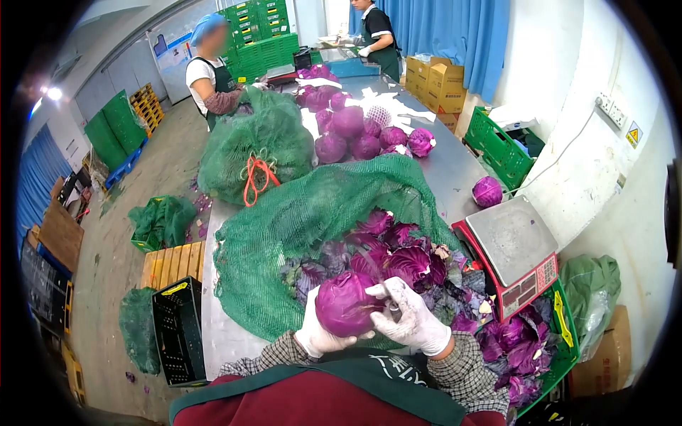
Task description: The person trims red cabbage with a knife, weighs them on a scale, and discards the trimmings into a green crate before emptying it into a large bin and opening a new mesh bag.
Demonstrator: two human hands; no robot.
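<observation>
My left hand (320, 334), in a white glove, is wrapped around the left side and underside of a round red cabbage (346, 304). My right hand (410, 319), also gloved, is closed at the cabbage's right side. Its fingers curl around something small and partly metallic that I cannot make out, and a faint blurred streak shows above the cabbage. Just beyond the hands, loose purple cabbage leaves (408, 264) are heaped on the table. A green mesh sack (266, 245) lies spread open around that heap.
A tied mesh sack (252, 153) stands ahead, near several whole cabbages (348, 122). To the right are a red scale (515, 248), a single cabbage (487, 191) and a green crate (561, 348) of leaves. A black crate (177, 334) stands left. Two people (209, 74) are across the table.
</observation>
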